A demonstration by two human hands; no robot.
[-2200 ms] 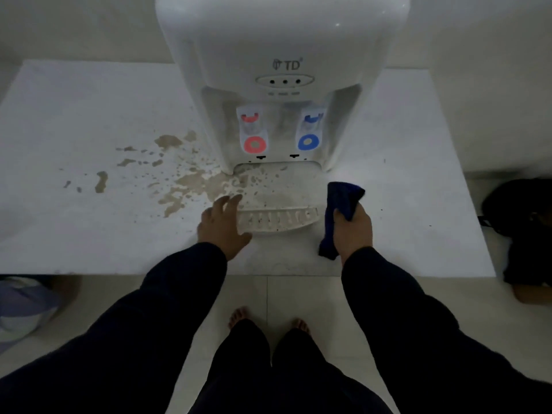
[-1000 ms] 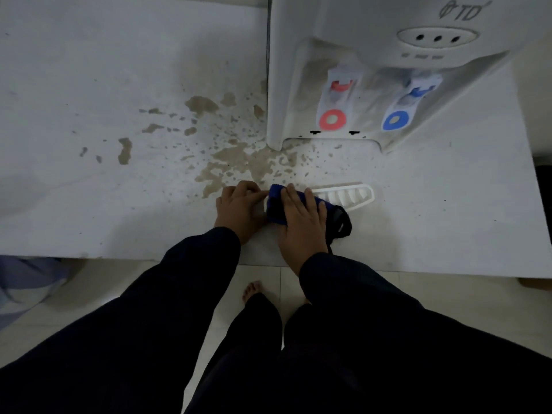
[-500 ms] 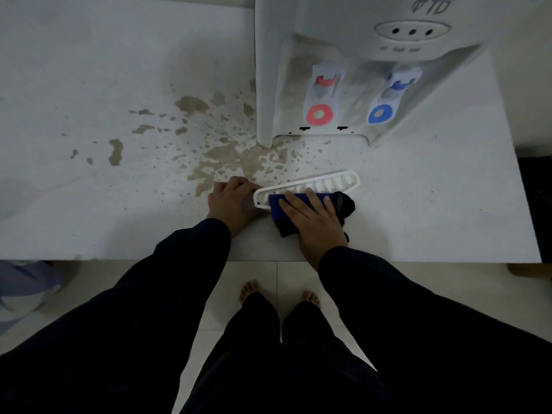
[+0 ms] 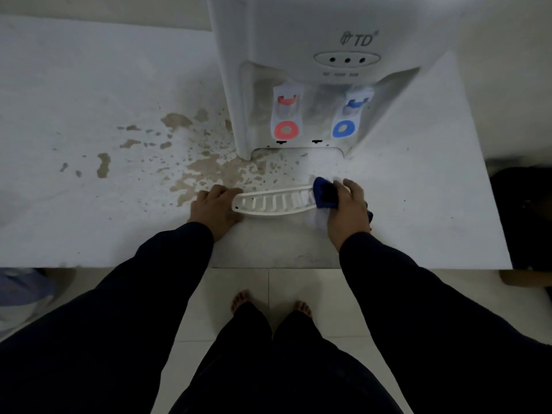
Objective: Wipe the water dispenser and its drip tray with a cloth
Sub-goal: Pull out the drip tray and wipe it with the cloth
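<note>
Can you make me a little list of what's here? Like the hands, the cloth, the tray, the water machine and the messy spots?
left hand: holds the left end of the drip tray
right hand: grips the blue cloth, pressing it on the tray's right end
drip tray: white, slotted, lying on the table in front of the dispenser
water dispenser: white, with a red tap and a blue tap
mess: brown stains on the table, left of the dispenser

My right hand is hiding most of the cloth. The cloth is covering the drip tray's right end.
</note>
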